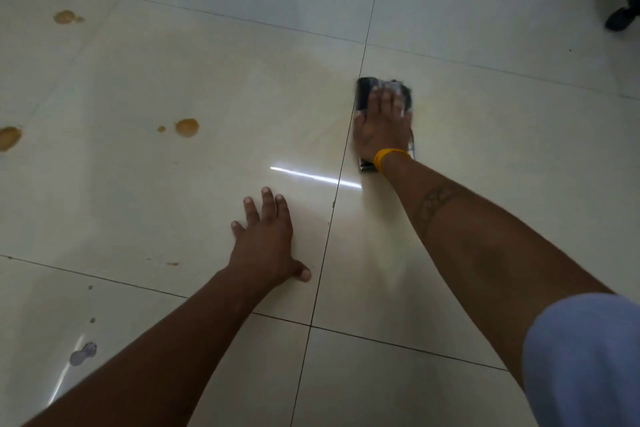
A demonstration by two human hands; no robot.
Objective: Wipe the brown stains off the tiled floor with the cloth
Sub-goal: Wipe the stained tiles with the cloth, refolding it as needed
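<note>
While left hand [265, 246] splays flat, right fingers [384, 102] apparently press blurred cloth [367, 90].

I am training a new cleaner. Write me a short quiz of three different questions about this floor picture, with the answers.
1. True or false: the right hand presses the dark cloth flat on the tiled floor.
2. Which hand wears the yellow wristband? A) left B) right
3. Fill in: the brown stains lie to the ____ of the left hand.

Key
1. True; the fingers lie straight on the cloth.
2. B.
3. Left; the round stains are not yet wiped.
</note>
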